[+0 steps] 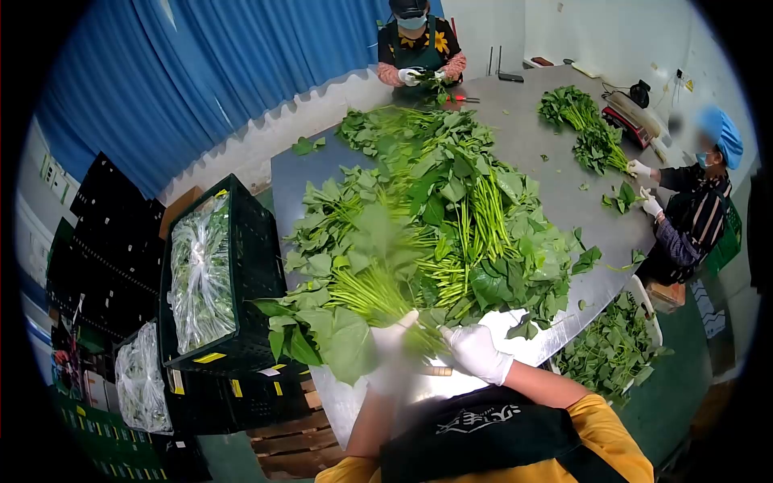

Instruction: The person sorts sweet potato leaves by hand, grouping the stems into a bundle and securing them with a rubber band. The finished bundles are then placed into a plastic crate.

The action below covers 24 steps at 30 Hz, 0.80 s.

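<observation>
My left hand (392, 342), in a white glove and blurred, is closed around the stems of a bunch of leafy greens (366, 294). The bunch's long pale-green stems fan up and left, with broad leaves at the far end. Beside it, my right hand (481, 354), also white-gloved, has its fingers drawn together close to the bunch's stem ends. What lies between those fingertips is too small to tell. Just beyond both hands spreads a large pile of the same greens (487, 213) on the metal table (523, 105).
Left of the table stands a dark crate (262, 262) with a bagged load of greens (201, 274). A basket of leaves (612, 346) sits low at the right. Two co-workers handle greens, one (420, 48) across the table, one (700, 205) at right near a red scale (626, 127).
</observation>
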{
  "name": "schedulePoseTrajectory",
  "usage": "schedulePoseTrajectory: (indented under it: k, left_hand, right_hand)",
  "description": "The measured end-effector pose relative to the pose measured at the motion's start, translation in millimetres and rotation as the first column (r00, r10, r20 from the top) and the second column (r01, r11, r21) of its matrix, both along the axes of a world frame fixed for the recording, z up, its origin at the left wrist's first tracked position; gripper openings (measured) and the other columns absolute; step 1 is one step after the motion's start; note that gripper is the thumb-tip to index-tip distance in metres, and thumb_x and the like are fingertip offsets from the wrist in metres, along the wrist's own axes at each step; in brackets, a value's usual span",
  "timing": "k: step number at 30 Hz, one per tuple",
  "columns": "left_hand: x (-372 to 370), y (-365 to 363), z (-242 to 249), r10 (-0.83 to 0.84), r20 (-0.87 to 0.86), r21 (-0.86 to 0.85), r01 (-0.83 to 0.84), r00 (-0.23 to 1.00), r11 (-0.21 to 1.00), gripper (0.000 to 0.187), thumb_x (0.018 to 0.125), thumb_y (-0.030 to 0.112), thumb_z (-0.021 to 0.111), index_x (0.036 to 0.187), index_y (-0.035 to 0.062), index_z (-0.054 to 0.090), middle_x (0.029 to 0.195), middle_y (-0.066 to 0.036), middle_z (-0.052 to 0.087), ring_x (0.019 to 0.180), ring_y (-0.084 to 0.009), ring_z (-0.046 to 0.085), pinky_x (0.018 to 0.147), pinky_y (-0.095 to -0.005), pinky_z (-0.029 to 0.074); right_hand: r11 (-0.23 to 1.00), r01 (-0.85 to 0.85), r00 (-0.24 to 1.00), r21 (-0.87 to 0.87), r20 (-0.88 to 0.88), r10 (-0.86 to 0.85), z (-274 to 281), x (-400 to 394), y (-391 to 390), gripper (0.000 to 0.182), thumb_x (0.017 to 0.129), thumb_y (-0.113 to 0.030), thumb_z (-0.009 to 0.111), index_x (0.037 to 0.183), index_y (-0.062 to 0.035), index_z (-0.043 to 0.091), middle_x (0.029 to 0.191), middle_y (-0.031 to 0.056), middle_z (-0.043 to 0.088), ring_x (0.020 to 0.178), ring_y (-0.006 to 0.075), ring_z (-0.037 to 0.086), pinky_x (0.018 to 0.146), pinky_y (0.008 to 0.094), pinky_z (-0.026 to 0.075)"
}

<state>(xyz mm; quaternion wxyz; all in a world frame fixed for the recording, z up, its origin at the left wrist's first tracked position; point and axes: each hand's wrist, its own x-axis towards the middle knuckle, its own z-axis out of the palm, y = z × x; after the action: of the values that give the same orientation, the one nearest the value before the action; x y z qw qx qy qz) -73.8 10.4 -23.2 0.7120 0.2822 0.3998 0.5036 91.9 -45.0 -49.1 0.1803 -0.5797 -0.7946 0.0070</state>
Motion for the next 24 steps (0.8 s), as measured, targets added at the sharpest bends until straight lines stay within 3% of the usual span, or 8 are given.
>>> schedulePoseTrajectory:
  k: [2, 5, 11, 13, 17, 21, 23, 24]
  left_hand:
    - [7.3, -9.6, 50.0, 0.020, -0.300, -0.046, -0.035, 0.954, 0.998, 0.017, 0.084, 0.010, 0.065, 0.095, -0.0015, 0.062, 0.085, -0.007, 0.063, 0.068, -0.0145, 0.058, 0.061, -0.0306, 0.049]
    - [6.9, -11.0, 68.8, -0.163, -0.109, -0.246, 0.132, 0.980, 0.960, 0.013, 0.083, 0.009, 0.065, 0.092, -0.0003, 0.062, 0.082, -0.006, 0.061, 0.067, -0.0147, 0.058, 0.060, -0.0301, 0.049]
    - [27.3, -23.8, 42.3, -0.126, -0.067, 0.121, 0.133, 0.990, 0.984, 0.012, 0.083, 0.008, 0.064, 0.091, 0.0001, 0.061, 0.081, -0.006, 0.061, 0.066, -0.0150, 0.058, 0.059, -0.0301, 0.049]
    - [32.2, -24.5, 45.4, -0.115, -0.059, 0.131, 0.122, 0.992, 0.984, 0.011, 0.083, 0.007, 0.064, 0.091, 0.0003, 0.060, 0.080, -0.006, 0.060, 0.066, -0.0151, 0.058, 0.058, -0.0301, 0.049]
    - [39.6, -23.7, 58.4, -0.021, -0.032, 0.095, 0.024, 0.999, 0.995, 0.010, 0.082, 0.006, 0.064, 0.090, 0.0005, 0.060, 0.079, -0.006, 0.060, 0.066, -0.0153, 0.057, 0.058, -0.0301, 0.049]
    - [5.5, 2.0, 39.8, 0.148, -0.116, 0.092, -0.138, 0.982, 0.986, 0.017, 0.080, -0.003, 0.063, 0.096, 0.0009, 0.057, 0.084, -0.007, 0.058, 0.070, -0.0157, 0.057, 0.064, -0.0287, 0.048]
    - [-19.6, 22.7, 18.9, 0.369, -0.145, 0.204, -0.337, 0.918, 0.919, 0.035, 0.075, -0.010, 0.065, 0.108, -0.0009, 0.056, 0.094, -0.004, 0.057, 0.081, -0.0148, 0.055, 0.075, -0.0262, 0.046]
    - [-26.8, 25.7, 25.0, 0.411, -0.076, 0.174, -0.394, 0.908, 0.902, 0.041, 0.076, -0.010, 0.064, 0.114, -0.0012, 0.053, 0.101, -0.004, 0.056, 0.087, -0.0147, 0.054, 0.079, -0.0264, 0.045]
  right_hand:
    - [0.990, -0.065, 0.961, -0.123, -0.274, 0.029, 9.0, 7.2, 1.4, 0.033, 0.081, -0.025, 0.063, 0.108, -0.0055, 0.064, 0.077, 0.0155, 0.066, 0.070, 0.0253, 0.065, 0.063, 0.0311, 0.052]
    - [0.765, -0.433, 0.312, -0.476, -0.876, -0.368, 24.0, 22.2, 21.5, 0.048, 0.086, -0.020, 0.062, 0.128, 0.0011, 0.049, 0.111, 0.0149, 0.063, 0.105, 0.0159, 0.058, 0.090, 0.0271, 0.045]
    - [0.903, -0.197, 0.236, -0.382, -0.912, -0.335, 9.0, -17.2, 35.4, 0.037, 0.085, -0.008, 0.064, 0.119, 0.0030, 0.056, 0.101, 0.0049, 0.064, 0.082, 0.0102, 0.057, 0.074, 0.0239, 0.045]
    - [0.840, -0.307, -0.262, -0.447, -0.809, -0.526, 36.0, -12.4, 32.2, 0.028, 0.085, -0.004, 0.061, 0.112, 0.0039, 0.059, 0.102, 0.0067, 0.064, 0.087, 0.0115, 0.058, 0.078, 0.0231, 0.045]
    - [0.855, -0.404, -0.465, -0.326, -0.731, -0.499, 42.5, 2.2, 7.8, 0.014, 0.089, -0.006, 0.054, 0.091, 0.0045, 0.063, 0.096, 0.0102, 0.063, 0.093, 0.0181, 0.060, 0.090, 0.0283, 0.044]
    - [0.845, -0.469, -0.305, -0.257, -0.851, -0.428, 35.3, 87.6, -44.5, 0.013, 0.083, -0.006, 0.060, 0.076, 0.0039, 0.061, 0.081, 0.0131, 0.063, 0.085, 0.0243, 0.063, 0.084, 0.0352, 0.047]
    - [0.590, -0.555, 0.058, -0.587, -0.734, -0.676, 43.2, 146.1, -79.7, 0.016, 0.079, -0.010, 0.067, 0.077, 0.0059, 0.067, 0.082, 0.0157, 0.069, 0.073, 0.0244, 0.066, 0.071, 0.0357, 0.051]
    - [0.407, -0.267, 0.603, -0.874, -0.481, -0.637, 19.0, 176.9, -101.9, 0.018, 0.075, -0.014, 0.072, 0.088, -0.0016, 0.070, 0.078, 0.0031, 0.068, 0.068, 0.0129, 0.059, 0.068, 0.0298, 0.051]
